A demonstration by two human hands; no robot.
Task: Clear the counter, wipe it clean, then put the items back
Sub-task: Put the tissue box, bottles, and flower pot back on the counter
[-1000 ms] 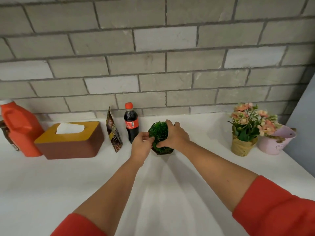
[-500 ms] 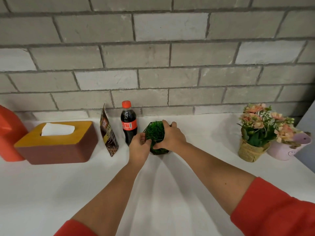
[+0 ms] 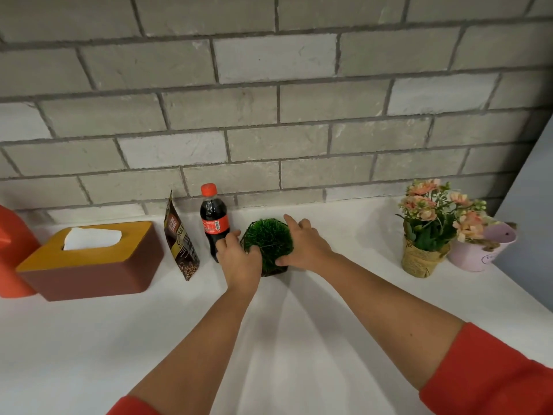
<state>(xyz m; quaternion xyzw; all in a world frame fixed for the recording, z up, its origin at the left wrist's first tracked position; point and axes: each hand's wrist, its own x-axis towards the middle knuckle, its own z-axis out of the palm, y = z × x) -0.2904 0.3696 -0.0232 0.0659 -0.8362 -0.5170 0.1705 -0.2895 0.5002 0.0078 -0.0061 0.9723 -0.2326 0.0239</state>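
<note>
Two hands: both grip the grass pot (image 3: 267, 241). The left hand (image 3: 239, 265) curls its fingers against the pot's left side. The right hand (image 3: 308, 250) spans the right rim, thumb on the near edge, fingers over the far edge.
Grass pot: dark and six-sided with a green tuft on top. It stands on the white counter (image 3: 89, 339) near the back wall, just right of the cola bottle (image 3: 213, 217). No gap shows under its base.
Change over the last second: almost none at the pot. It keeps its spot beside the bottle and both hands have stayed clamped round it. Only the view has drifted, sliding the orange jug (image 3: 12, 256) toward the left edge.
Meaning for task: my judgement is that the pot is being seated or squared up, not carried. With the row along the wall set out, this reads as putting back. Whether wiping is done cannot be told.
Cola bottle: red cap and red label, print too small to read. The left hand is in front of its lower half, contact uncertain.
Coffee pouch (image 3: 181, 244): brown and leaning, left of the bottle. "NULE" is legible, the rest is not.
Tissue box (image 3: 89, 271): brown with a yellow lid and a tissue sticking up, further left.
Right end: a burlap-wrapped flower pot (image 3: 419, 259) beside a pink bucket (image 3: 478, 250), whose lettering is unreadable.
</note>
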